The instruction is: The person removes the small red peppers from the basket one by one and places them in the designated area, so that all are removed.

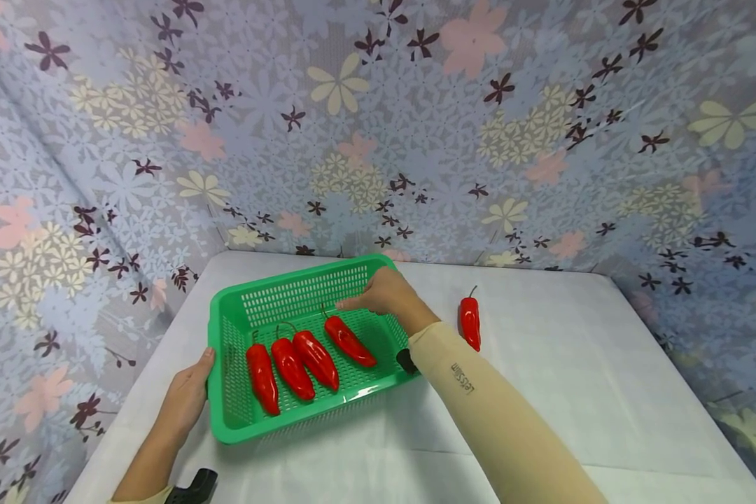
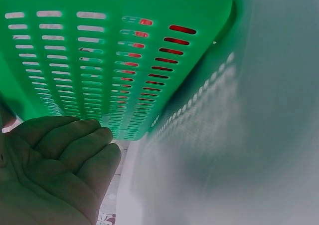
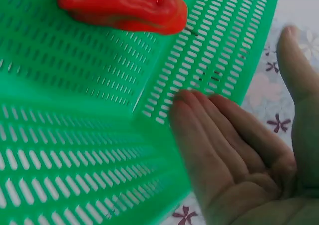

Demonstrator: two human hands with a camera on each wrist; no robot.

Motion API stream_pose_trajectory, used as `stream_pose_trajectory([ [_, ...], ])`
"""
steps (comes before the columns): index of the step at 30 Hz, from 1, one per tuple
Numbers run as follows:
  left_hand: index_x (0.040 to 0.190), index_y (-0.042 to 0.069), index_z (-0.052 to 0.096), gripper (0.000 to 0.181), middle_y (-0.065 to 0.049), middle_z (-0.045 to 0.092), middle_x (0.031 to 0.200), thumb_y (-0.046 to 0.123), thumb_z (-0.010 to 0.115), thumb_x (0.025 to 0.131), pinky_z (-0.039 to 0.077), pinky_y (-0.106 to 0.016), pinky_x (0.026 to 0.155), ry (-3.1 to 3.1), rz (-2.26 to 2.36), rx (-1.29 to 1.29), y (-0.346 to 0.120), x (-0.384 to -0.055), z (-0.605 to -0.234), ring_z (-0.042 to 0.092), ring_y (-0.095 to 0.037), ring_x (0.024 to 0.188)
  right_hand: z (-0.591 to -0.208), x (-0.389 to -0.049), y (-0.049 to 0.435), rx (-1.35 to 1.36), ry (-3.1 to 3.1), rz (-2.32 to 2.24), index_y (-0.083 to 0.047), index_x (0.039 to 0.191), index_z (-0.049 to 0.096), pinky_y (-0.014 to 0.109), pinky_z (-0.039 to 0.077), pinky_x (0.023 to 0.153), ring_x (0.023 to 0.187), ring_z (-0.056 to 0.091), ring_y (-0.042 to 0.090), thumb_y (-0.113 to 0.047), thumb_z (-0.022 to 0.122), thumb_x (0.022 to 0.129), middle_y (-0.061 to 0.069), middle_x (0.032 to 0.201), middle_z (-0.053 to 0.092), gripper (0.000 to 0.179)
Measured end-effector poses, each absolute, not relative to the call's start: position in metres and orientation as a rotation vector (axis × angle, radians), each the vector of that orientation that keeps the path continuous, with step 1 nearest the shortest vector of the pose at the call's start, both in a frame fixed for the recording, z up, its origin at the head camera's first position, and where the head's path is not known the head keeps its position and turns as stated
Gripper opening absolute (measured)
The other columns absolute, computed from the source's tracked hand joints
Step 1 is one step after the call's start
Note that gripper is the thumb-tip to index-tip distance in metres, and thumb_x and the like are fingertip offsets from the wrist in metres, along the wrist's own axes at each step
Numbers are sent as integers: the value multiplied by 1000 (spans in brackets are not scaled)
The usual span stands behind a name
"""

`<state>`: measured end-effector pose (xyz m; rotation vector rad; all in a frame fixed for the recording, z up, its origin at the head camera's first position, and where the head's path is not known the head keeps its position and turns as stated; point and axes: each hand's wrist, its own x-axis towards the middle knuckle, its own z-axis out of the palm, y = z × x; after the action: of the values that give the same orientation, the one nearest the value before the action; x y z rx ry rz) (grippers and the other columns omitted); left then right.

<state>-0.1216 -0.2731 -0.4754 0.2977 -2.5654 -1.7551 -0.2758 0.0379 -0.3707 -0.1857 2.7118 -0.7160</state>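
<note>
A green plastic basket (image 1: 229, 435) with slotted walls holds several red chili peppers (image 1: 262, 379) with thin stems, lying apart or side by side on its floor. At its left wall is my left hand (image 1: 187, 393), thumb at the rim; in the left wrist view the fingers (image 2: 75, 145) lie nearly straight beside the slotted wall. My right hand (image 1: 386, 290) is over the basket's far right corner, its thumb pointing left. The right wrist view shows its fingers (image 3: 212, 145) extended together, thumb apart, nothing held. The rightmost pepper (image 1: 349, 341) in the basket lies nearby.
One more red pepper (image 1: 470, 323) lies on the white-covered table (image 1: 554, 378), right of the basket. Floral-patterned fabric (image 1: 416, 140) rises behind the table and along both sides. A dark strap piece (image 1: 195, 486) sits at the left wrist.
</note>
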Motion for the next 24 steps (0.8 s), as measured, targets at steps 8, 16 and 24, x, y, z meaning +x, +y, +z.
stream_pose_trajectory([
  [8, 134, -16, 51, 78, -31, 50, 142, 53, 22, 109, 29, -61, 111, -2575, -1746, 306, -274, -122, -475, 38, -43, 139, -385, -270, 15, -151, 2628, -679, -3, 77, 59, 36, 58, 72, 79, 70, 27, -46, 91, 74, 13, 77, 67, 53],
  [16, 130, -15, 54, 79, -30, 53, 138, 54, 21, 109, 28, -60, 112, -2580, -1740, 315, -275, -123, -474, 39, -42, 139, -390, -270, 5, -128, 2633, -634, -7, 72, 53, 28, 46, 51, 57, 57, 21, -42, 93, 72, 5, 60, 51, 53],
  [24, 131, -16, 53, 80, -28, 45, 147, 55, 23, 108, 23, -58, 116, -2559, -1775, 345, -275, -122, -475, 33, -40, 143, -400, -270, -3, -172, 2703, -269, 1, 110, 67, 34, 55, 79, 85, 61, 21, -50, 92, 70, 9, 102, 65, 69],
])
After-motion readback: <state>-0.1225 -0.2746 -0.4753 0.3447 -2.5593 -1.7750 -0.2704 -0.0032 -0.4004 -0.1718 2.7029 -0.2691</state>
